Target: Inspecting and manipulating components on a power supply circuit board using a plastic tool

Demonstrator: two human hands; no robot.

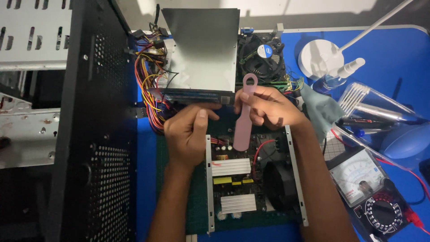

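Observation:
My right hand [268, 107] grips a flat pink plastic tool [244, 121] with a ring at its top end, held upright over an opened power supply [251, 179]. The supply shows a green circuit board, two silver heat sinks, yellow parts and a black fan. My left hand [188, 132] rests at the supply's upper left corner, thumb raised, fingers bent, holding nothing that I can see. Just beyond both hands a grey metal cover [201, 49] stands next to a bundle of coloured wires [150, 85].
A black perforated computer case [96, 134] fills the left. A CPU cooler fan [262, 56] lies behind. On the blue table [394, 58] to the right: an analog multimeter [371, 188], a white lamp base [319, 58], a clear box of tools [367, 107], a teal cloth [320, 110].

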